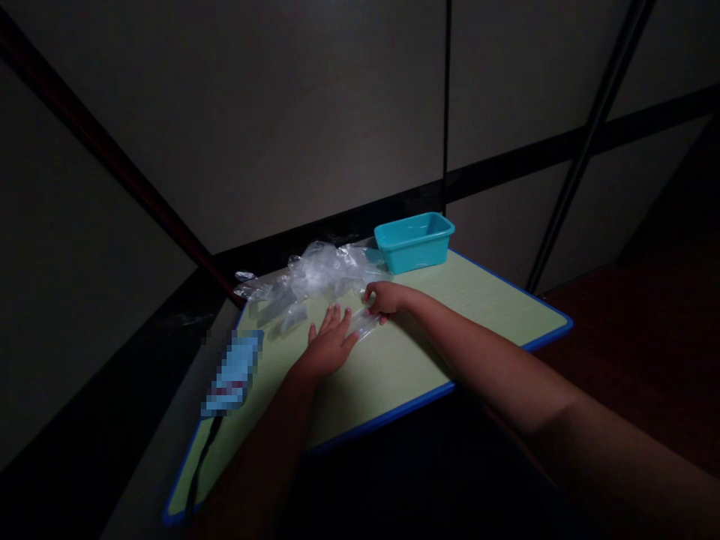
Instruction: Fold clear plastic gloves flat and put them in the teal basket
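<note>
A clear plastic bag point(364, 324) lies on the pale yellow-green table between my two hands. With fingers spread, my left hand point(331, 343) rests flat at the bag's near left edge. My right hand point(385, 298) is curled, thumb and fingers pinching the right part of the same bag. Just beyond both hands is a crumpled heap of clear plastic bags point(323, 271), loosely piled toward the back of the table. How many bags the heap holds I cannot make out.
A turquoise plastic bin point(419, 255) stands at the table's back right. At the left edge lies a blurred-out light blue card point(233, 375) with a dark strap point(203, 457). The table point(484, 300) has a blue rim, and a panelled wall point(315, 135) rises behind it.
</note>
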The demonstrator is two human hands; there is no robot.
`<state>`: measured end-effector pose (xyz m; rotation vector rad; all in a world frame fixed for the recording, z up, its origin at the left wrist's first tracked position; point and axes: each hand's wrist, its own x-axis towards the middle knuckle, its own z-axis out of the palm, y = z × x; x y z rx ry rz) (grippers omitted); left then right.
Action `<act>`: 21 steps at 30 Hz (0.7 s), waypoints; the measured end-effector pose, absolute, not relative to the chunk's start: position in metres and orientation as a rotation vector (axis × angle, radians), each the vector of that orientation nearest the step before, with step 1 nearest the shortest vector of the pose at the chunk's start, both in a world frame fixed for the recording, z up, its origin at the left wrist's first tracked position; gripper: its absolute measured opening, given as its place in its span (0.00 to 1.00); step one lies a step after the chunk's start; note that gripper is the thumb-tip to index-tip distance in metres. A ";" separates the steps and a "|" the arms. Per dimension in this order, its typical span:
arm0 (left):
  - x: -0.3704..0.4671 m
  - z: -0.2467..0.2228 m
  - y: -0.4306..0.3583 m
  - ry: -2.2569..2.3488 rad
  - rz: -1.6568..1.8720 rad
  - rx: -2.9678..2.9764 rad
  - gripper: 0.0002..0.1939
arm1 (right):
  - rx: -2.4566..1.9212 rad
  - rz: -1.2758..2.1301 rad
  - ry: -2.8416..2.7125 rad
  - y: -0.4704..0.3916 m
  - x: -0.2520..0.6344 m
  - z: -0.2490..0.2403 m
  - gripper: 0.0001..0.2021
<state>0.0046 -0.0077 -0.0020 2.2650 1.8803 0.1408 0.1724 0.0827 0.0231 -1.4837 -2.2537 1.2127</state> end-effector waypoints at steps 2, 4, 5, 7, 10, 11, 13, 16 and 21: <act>0.005 -0.002 -0.007 1.882 0.162 2.254 0.28 | -1.474 1.234 -2.260 0.083 0.174 0.024 0.22; 0.004 0.000 -0.006 1.899 0.181 2.233 0.27 | -1.456 1.246 -2.281 0.083 0.175 0.025 0.24; 0.004 0.001 -0.006 1.910 0.183 2.227 0.27 | -1.448 1.242 -2.301 0.083 0.176 0.026 0.25; 0.003 0.002 -0.006 1.922 0.167 2.225 0.29 | -1.444 1.220 -2.352 0.082 0.176 0.027 0.27; 0.002 0.005 -0.009 1.906 0.131 2.228 0.33 | -1.452 1.187 -2.416 0.080 0.176 0.029 0.31; 0.002 0.006 -0.009 1.890 0.120 2.226 0.33 | -1.460 1.177 -2.431 0.080 0.175 0.030 0.32; 0.002 0.008 -0.011 1.850 0.108 2.220 0.34 | -1.478 1.145 -2.457 0.079 0.174 0.030 0.34; 0.000 0.009 -0.011 1.815 0.114 2.218 0.33 | -1.483 1.092 -2.489 0.079 0.173 0.028 0.36; -0.003 0.006 -0.008 1.854 0.162 2.238 0.30 | -1.459 1.061 -2.489 0.080 0.173 0.025 0.39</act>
